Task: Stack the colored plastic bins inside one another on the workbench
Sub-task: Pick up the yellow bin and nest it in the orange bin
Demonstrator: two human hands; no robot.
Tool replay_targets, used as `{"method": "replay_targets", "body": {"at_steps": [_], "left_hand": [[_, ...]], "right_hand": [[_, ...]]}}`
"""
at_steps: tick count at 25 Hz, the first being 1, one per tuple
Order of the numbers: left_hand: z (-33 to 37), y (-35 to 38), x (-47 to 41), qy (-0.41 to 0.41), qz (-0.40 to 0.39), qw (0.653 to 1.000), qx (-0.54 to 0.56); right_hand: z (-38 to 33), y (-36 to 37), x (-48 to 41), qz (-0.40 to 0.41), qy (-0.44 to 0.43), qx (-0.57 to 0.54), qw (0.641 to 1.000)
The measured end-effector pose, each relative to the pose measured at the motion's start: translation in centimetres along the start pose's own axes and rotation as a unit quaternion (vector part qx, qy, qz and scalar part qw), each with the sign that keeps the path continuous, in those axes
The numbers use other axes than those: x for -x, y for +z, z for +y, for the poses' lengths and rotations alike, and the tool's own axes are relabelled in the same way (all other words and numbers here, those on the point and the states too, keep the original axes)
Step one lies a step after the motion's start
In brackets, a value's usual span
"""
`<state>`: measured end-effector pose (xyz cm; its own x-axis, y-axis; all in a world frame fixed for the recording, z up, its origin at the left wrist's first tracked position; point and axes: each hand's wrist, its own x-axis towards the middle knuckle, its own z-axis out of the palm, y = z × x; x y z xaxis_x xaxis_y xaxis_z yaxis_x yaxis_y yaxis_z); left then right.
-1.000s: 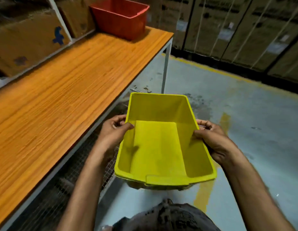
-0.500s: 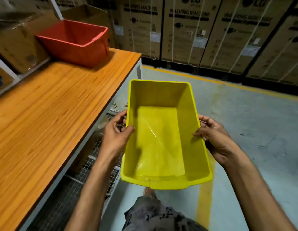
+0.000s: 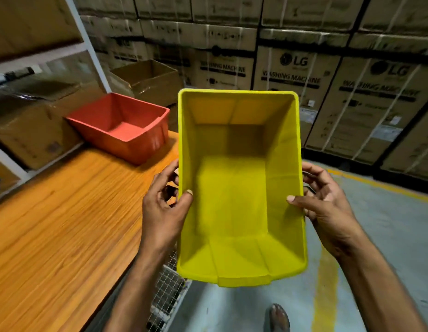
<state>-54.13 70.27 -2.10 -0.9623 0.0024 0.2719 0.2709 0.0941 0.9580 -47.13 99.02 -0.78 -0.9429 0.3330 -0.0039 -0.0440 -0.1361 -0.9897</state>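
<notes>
An empty yellow plastic bin (image 3: 234,200) is held in the air in front of me, off the right edge of the workbench (image 3: 52,224). My left hand (image 3: 163,207) grips its left wall with the thumb inside the rim. On the opposite wall my right hand (image 3: 325,202) holds the same way, thumb over the rim. An empty red bin (image 3: 121,127) stands upright on the far end of the wooden workbench, to the left of the yellow bin and apart from it.
Cardboard boxes (image 3: 28,130) sit on shelving along the bench's left side, and an open carton (image 3: 150,77) stands behind the red bin. Stacked washing machine cartons (image 3: 328,80) wall off the back. A wire mesh shelf (image 3: 167,288) lies under the bench. Concrete floor with a yellow line (image 3: 325,295) is at right.
Both hands have lifted the yellow bin higher and carried it forward along the bench edge. The red bin now appears closer, beside the yellow bin's far left corner.
</notes>
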Motion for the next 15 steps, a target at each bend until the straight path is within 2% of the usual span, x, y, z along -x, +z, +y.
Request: {"method": "replay_targets", "body": {"at_steps": [6,12,15], "left_hand": [[-0.6,3.9,-5.8,0.011,0.126,0.992,0.016],[-0.6,8.7,-9.1,-0.019,0.275,0.961,-0.017],[0.4,10.0,-9.9,-0.024,0.304,0.952,-0.031]], "right_hand": [[-1.4,0.3,-13.7,-0.131,-0.02,-0.01,0.991],[-3.5,0.8,-25.3,-0.276,0.009,0.001,0.961],[-4.0,1.5,-28.8,-0.318,0.018,0.023,0.948]]}}
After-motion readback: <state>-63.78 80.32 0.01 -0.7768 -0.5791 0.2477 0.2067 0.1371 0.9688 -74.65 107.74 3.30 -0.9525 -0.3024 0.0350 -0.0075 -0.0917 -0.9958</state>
